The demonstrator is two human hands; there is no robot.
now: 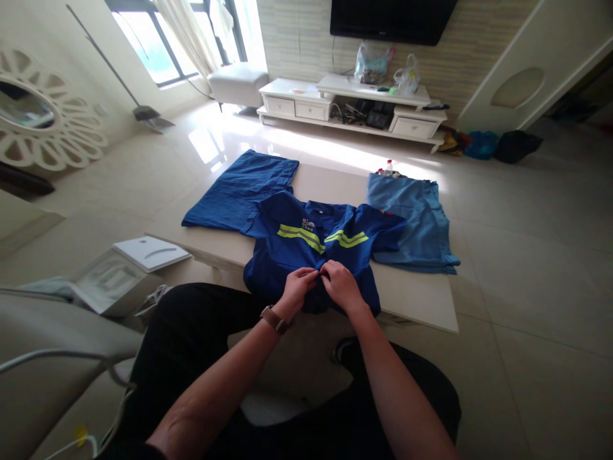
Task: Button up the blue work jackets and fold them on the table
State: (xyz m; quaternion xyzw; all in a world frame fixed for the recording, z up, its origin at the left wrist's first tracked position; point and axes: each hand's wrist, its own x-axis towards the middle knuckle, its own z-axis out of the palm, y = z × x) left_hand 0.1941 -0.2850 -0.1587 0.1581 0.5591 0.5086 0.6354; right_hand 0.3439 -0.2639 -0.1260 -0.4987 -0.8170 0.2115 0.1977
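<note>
A dark blue short-sleeved work shirt [306, 255] with yellow-green reflective strips lies front up on the low table [412, 294], its collar away from me and its lower part draped over the near edge. My left hand [299, 287], a brown-banded watch at its wrist, pinches the shirt's front opening. Right beside it, my right hand [340, 285] is closed on the same opening, fingertips almost touching the left ones. Whether a button is between the fingers is too small to tell. Blue folded cloth [244, 191] lies to the left, partly under the shirt's sleeve.
Lighter blue cloth [412, 223] hangs over the table's right side, with a red-capped bottle [389, 167] behind it. On the left, a white box [151, 252] stands near the sofa [57, 358]. A white TV cabinet [306, 110] lines the far wall.
</note>
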